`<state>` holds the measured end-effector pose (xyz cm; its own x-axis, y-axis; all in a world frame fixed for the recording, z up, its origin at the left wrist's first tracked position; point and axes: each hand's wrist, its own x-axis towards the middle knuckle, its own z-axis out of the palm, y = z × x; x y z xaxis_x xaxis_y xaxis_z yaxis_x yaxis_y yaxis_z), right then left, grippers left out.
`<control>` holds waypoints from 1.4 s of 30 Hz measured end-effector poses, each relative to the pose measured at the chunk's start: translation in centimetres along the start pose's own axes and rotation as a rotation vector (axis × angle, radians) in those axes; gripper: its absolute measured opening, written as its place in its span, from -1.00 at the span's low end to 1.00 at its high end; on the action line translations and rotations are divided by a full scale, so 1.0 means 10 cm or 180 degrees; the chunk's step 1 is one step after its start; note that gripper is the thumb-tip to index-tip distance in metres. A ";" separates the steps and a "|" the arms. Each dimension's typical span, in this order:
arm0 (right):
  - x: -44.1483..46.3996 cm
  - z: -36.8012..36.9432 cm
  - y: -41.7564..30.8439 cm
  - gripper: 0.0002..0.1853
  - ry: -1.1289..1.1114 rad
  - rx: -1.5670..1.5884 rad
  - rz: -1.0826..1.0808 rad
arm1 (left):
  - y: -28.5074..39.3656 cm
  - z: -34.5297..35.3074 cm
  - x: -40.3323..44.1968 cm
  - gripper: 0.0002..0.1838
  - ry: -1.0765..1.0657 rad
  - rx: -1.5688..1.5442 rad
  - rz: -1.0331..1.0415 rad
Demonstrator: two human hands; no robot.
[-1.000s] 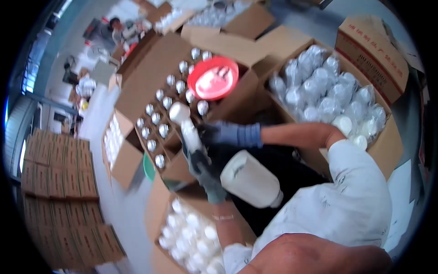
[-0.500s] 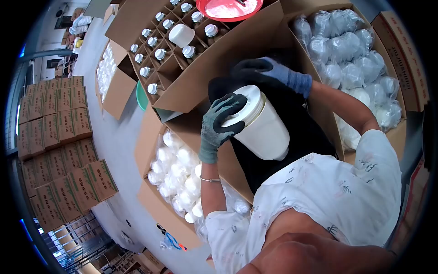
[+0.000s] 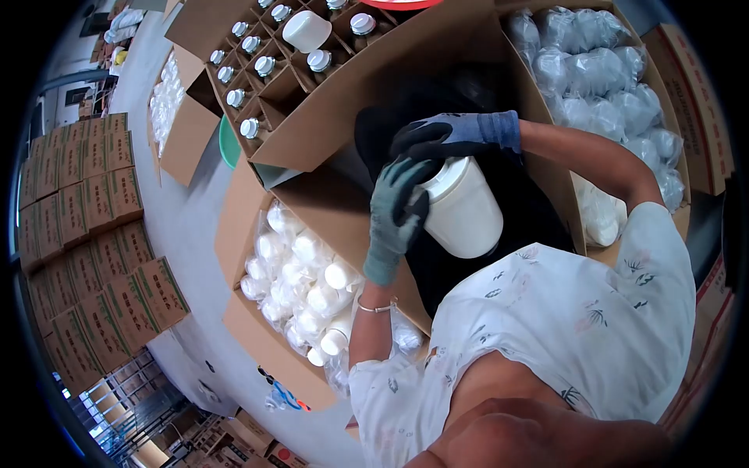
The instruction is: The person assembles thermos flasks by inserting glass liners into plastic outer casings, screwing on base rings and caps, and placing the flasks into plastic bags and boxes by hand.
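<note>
A large white plastic jar (image 3: 470, 217) rests tilted in the lap against the dark trousers. My left hand (image 3: 394, 214), in a grey-green glove, has its fingers curled at the left edge of the jar's lid. Over the top of the lid lies my right hand (image 3: 456, 134), in a blue-grey glove with dark fingers, gripping it; the two hands touch or overlap there. Beyond them stands a divided carton (image 3: 374, 90) of bottles with silvery caps. A white tub (image 3: 307, 31) sits on its dividers.
On the right, a carton (image 3: 683, 222) holds clear-wrapped items. An open carton (image 3: 234, 327) of white wrapped containers is at lower left. Stacked brown boxes (image 3: 94, 210) stand far left. A green basin (image 3: 228, 144) and part of a red one (image 3: 402, 4) show.
My right hand has moved down onto the jar's lid, and my left hand has shifted on it. The jar is slightly more upright. Earlier, both hands were at a small white item over the bottle carton.
</note>
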<state>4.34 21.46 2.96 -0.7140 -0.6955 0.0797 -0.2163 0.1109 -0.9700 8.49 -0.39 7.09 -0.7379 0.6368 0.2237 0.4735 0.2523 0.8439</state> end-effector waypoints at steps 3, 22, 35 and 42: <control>-0.27 -0.07 -0.06 -0.55 0.0286 -0.0498 -0.0465 | -0.11 0.25 -0.08 -0.57 0.1000 -0.1164 -0.0297; -1.42 0.63 -0.44 -0.30 0.1571 0.0267 0.0479 | -0.31 0.55 -0.53 -0.62 -0.0775 -0.2319 -0.2508; -1.47 0.41 0.06 -0.49 0.2592 0.1556 0.0591 | 0.10 0.56 0.04 -0.62 0.0196 -0.0141 0.0488; -1.33 0.10 -0.54 -0.29 0.1987 0.0397 0.0463 | -0.23 0.49 -0.22 -0.63 0.0823 -0.1338 -0.1405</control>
<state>15.65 29.43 6.93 -0.9908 -0.1326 0.0277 -0.0363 0.0634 -0.9973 11.41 1.21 2.21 -0.9361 0.3302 -0.1210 -0.0891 0.1102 0.9899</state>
